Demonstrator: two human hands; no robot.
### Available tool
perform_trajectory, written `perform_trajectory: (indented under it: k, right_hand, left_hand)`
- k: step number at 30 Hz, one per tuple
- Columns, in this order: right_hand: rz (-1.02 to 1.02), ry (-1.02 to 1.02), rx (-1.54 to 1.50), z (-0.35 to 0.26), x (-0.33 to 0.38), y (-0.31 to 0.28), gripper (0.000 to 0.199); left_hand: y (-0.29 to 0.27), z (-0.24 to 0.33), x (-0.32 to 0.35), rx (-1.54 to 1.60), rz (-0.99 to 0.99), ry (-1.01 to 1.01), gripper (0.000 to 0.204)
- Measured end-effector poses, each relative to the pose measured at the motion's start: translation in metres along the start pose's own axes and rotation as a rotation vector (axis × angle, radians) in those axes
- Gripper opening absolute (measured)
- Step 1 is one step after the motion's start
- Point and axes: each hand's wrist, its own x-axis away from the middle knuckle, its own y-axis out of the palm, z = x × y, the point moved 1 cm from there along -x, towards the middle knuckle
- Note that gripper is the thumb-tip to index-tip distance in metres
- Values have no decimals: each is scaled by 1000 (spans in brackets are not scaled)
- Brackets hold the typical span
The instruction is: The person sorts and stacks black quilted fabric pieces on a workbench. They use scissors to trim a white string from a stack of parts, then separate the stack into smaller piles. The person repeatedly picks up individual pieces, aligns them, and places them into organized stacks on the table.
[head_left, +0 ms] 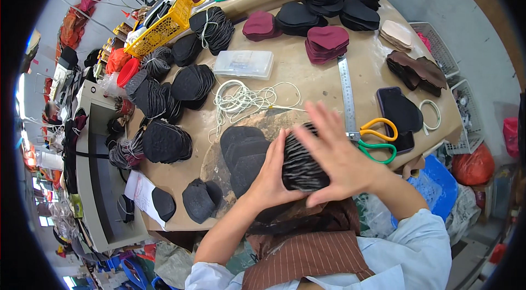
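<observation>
1. Left hand (269, 177): fingers curled round the near-left side of a stack of dark cut pieces (300, 165), thumb up against its left face. Closed on the stack.
2. Right hand (335, 158): flat and spread, fingers fanned wide, palm pressed on the stack's right and top side. It presses more than it grasps; the stack is squeezed between the two palms.
3. The stack sits edge-on between both hands, just above the near edge of the table (307, 79), over the person's brown striped apron (307, 257). Ribbed edges show many thin layers.
4. Handling, as judged: the pieces look thin, soft and light singly, likely leather or fabric; together a springy block that can splay or slide apart. Best held on both broad faces with even pressure, not by one edge.
5. Just left of the hands: loose black pieces (244, 153) fanned flat on the table.
6. Just right: scissors (378, 139) with orange and green handles, touching a steel ruler (346, 95).
7. Beyond: a tangle of white cord (241, 101), a clear plastic box (244, 63), maroon piles (327, 43).
</observation>
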Motion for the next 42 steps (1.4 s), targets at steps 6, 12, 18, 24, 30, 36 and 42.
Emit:
perform_trajectory:
  k: [6,12,18,24,30,36,42]
  right_hand:
    - [78,21,-309,48,55,29,133]
    - [261,9,-412,41,44,41,129]
    - [261,301,-668,81,17,26,107]
    - [124,179,-815,63,17,28,111]
    - [270,138,-661,53,46,44,96]
    - [512,386,-729,43,27,56,56]
    - [426,196,-596,36,45,51,78]
  left_hand:
    - [33,-18,8,194,118,8,139]
    - [23,-17,0,134,78,79,139]
    - [-1,-21,-4,63,99,72,122]
    - [20,-16,12,40,117,61,139]
    - [41,-5,7,77,182,79,147]
    - [29,-4,2,-53,108,16,144]
    - [30,-7,2,13,71,10,143]
